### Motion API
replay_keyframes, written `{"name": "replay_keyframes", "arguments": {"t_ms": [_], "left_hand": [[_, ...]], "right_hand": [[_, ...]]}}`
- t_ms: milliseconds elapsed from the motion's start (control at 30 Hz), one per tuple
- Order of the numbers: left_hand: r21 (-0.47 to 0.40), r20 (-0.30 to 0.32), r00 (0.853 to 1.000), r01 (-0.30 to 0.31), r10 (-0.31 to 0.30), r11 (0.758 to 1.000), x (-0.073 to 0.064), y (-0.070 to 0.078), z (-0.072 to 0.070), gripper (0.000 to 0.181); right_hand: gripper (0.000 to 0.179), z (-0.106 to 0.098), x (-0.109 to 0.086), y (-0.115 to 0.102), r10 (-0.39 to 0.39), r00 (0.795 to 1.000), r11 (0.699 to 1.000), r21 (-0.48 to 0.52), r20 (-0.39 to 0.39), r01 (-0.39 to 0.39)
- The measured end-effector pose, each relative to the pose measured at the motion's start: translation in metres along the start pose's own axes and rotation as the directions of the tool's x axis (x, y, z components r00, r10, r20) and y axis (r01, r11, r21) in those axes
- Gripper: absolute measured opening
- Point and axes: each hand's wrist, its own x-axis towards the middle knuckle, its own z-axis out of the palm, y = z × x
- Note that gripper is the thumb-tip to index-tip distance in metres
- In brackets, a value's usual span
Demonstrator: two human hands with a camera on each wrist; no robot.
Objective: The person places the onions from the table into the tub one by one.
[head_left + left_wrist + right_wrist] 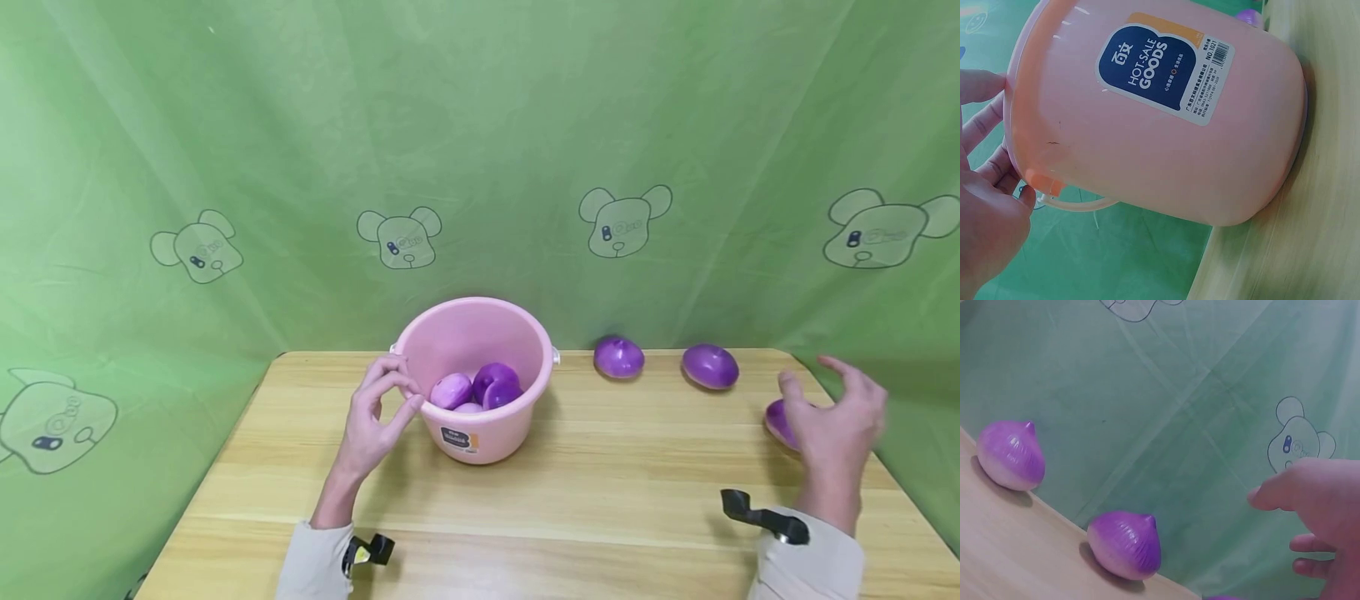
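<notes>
A pink bucket [510,429] stands on the table, with several purple onions [451,390] inside. My left hand [372,417] holds the near left of its rim, thumb and fingertips right at the edge; the left wrist view shows the fingers [997,169] beside the handle joint. Over at the right, my right hand [840,429] is spread above a purple onion [780,423], thumb and fingers apart with nothing between them. This onion is partly hidden behind the hand. Two more shiny onions, one [618,357] nearer the bucket and another [710,367], lie along the back edge.
The wooden table [600,508] has its back edge against a green curtain [480,125] printed with bear heads. More curtain hangs at both sides. A white handle [1082,204] hangs down outside the bucket.
</notes>
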Motion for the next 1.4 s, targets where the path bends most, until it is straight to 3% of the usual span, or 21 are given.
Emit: {"name": "replay_keyframes", "arguments": {"t_ms": [733,1400], "left_hand": [[-0.013,0.006,1.000,-0.001,0.001,1.000,0.001,0.000,0.000,0.005],[0.001,-0.009,1.000,-0.010,0.010,1.000,0.000,0.001,0.002,0.011]], "right_hand": [[0.081,0.005,0.012,0.033,0.129,0.987,0.991,-0.056,0.100,-0.124],[0.085,0.010,0.018,0.055,0.126,0.981,0.987,-0.119,0.146,-0.109]]}}
